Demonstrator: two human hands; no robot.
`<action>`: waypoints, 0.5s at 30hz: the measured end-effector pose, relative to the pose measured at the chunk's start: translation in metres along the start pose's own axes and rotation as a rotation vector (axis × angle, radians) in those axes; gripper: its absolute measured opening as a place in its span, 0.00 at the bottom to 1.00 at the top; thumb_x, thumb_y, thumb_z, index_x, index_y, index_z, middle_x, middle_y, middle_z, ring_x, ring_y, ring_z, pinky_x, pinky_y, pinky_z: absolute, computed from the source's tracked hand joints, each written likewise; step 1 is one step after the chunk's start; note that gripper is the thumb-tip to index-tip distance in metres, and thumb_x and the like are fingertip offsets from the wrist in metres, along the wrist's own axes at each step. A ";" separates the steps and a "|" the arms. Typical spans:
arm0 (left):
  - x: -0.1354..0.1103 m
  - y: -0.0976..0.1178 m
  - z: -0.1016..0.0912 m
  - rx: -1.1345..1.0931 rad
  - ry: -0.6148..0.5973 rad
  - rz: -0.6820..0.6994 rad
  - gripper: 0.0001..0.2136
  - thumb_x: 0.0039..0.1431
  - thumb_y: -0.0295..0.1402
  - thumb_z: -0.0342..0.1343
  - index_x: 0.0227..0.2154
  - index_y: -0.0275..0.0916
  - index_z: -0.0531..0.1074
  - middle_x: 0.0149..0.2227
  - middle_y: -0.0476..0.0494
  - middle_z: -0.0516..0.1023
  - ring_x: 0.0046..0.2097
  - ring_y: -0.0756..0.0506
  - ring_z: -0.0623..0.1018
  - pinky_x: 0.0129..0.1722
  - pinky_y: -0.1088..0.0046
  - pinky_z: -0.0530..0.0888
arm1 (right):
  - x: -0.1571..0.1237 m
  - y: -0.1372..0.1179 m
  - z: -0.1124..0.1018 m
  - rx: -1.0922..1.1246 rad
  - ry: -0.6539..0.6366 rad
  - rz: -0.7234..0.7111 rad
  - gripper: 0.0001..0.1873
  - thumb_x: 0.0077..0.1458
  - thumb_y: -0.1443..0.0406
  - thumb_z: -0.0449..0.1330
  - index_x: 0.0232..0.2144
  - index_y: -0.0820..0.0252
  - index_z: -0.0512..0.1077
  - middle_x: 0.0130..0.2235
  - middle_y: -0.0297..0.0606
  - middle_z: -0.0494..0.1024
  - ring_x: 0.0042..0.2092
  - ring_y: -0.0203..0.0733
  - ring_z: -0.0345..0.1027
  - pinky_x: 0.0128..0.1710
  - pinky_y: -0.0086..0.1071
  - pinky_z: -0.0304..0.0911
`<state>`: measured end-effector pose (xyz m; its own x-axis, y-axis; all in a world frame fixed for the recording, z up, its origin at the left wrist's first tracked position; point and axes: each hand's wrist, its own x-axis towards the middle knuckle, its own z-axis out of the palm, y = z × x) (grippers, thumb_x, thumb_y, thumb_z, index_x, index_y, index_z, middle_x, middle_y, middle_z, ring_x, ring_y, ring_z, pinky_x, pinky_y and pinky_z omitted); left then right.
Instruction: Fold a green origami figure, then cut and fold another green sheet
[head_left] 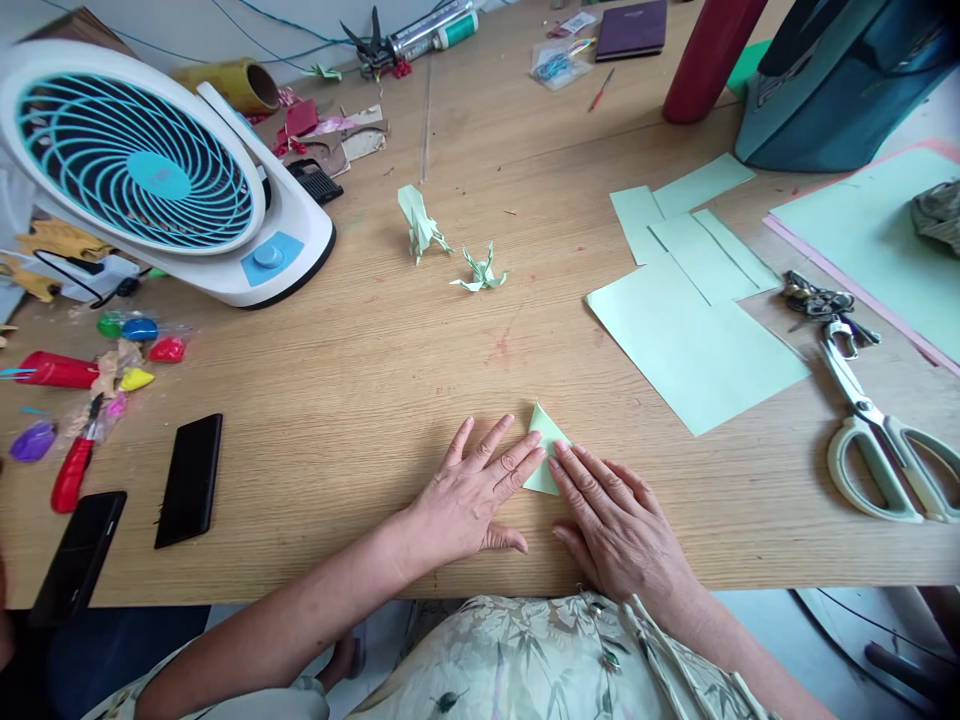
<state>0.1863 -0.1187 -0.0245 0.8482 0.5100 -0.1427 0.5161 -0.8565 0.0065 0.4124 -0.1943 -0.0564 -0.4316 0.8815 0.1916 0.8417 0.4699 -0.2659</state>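
Note:
A small folded piece of pale green paper [543,480] lies on the wooden table close to its front edge, with a point toward the back. My left hand [476,490] rests flat with fingers spread, its fingertips on the paper's left side. From the right, my right hand [622,510] lies stretched out, fingertips pressing on the paper's right edge. Part of the paper is hidden under the fingers. Farther back stand two folded paper figures, a taller one [420,225] and a smaller spiky one [481,270].
Green paper sheets [697,350] lie at right beside large scissors [874,430] and keys [817,300]. A white fan [300,240] stands at left, above two black phones [189,480]. A red bottle [705,70] and a teal bag [810,120] are at the back right.

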 end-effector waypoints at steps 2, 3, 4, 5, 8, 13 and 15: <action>0.001 -0.004 -0.002 0.011 -0.018 0.028 0.44 0.57 0.64 0.36 0.68 0.39 0.49 0.71 0.42 0.47 0.71 0.32 0.43 0.66 0.41 0.40 | 0.000 0.000 0.001 -0.003 0.004 0.001 0.40 0.66 0.55 0.51 0.71 0.62 0.38 0.68 0.43 0.57 0.67 0.47 0.52 0.62 0.43 0.50; 0.001 -0.006 -0.003 0.010 -0.023 0.043 0.44 0.57 0.64 0.36 0.68 0.39 0.49 0.71 0.42 0.47 0.71 0.33 0.43 0.66 0.41 0.39 | 0.000 0.000 0.001 -0.003 0.007 0.002 0.40 0.66 0.55 0.51 0.71 0.62 0.38 0.68 0.43 0.57 0.67 0.47 0.53 0.62 0.43 0.50; 0.002 -0.008 -0.003 0.004 -0.027 0.055 0.44 0.57 0.64 0.37 0.68 0.39 0.50 0.71 0.42 0.47 0.71 0.33 0.44 0.66 0.42 0.39 | 0.000 0.000 0.001 -0.002 0.008 0.001 0.40 0.66 0.55 0.51 0.71 0.63 0.38 0.68 0.43 0.57 0.67 0.47 0.53 0.62 0.43 0.50; 0.002 -0.010 -0.003 -0.003 -0.031 0.063 0.44 0.57 0.64 0.37 0.68 0.39 0.49 0.71 0.41 0.47 0.71 0.33 0.44 0.66 0.42 0.39 | 0.000 0.000 0.001 -0.001 0.008 -0.001 0.40 0.66 0.55 0.50 0.71 0.63 0.38 0.68 0.43 0.57 0.67 0.47 0.52 0.62 0.43 0.50; 0.003 -0.014 -0.002 -0.028 -0.033 0.071 0.45 0.57 0.65 0.36 0.69 0.38 0.48 0.71 0.39 0.48 0.71 0.33 0.44 0.66 0.42 0.40 | 0.000 0.000 0.000 -0.013 0.003 -0.010 0.38 0.67 0.59 0.51 0.71 0.64 0.38 0.68 0.43 0.57 0.67 0.46 0.52 0.62 0.43 0.49; 0.007 -0.018 0.001 -0.059 -0.030 0.082 0.45 0.57 0.64 0.36 0.69 0.38 0.46 0.71 0.38 0.50 0.71 0.33 0.45 0.66 0.41 0.41 | 0.000 0.000 0.000 -0.013 0.018 -0.018 0.39 0.66 0.59 0.51 0.70 0.65 0.38 0.68 0.43 0.58 0.67 0.46 0.52 0.63 0.43 0.49; 0.009 -0.021 0.000 -0.067 -0.025 0.088 0.44 0.57 0.64 0.37 0.69 0.38 0.46 0.70 0.38 0.51 0.71 0.33 0.45 0.66 0.41 0.41 | 0.000 0.000 0.001 -0.013 0.022 -0.017 0.40 0.66 0.56 0.51 0.70 0.66 0.39 0.67 0.45 0.59 0.67 0.47 0.53 0.63 0.43 0.50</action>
<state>0.1833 -0.0961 -0.0264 0.8880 0.4300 -0.1630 0.4470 -0.8903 0.0866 0.4123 -0.1946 -0.0576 -0.4388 0.8721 0.2166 0.8384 0.4840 -0.2505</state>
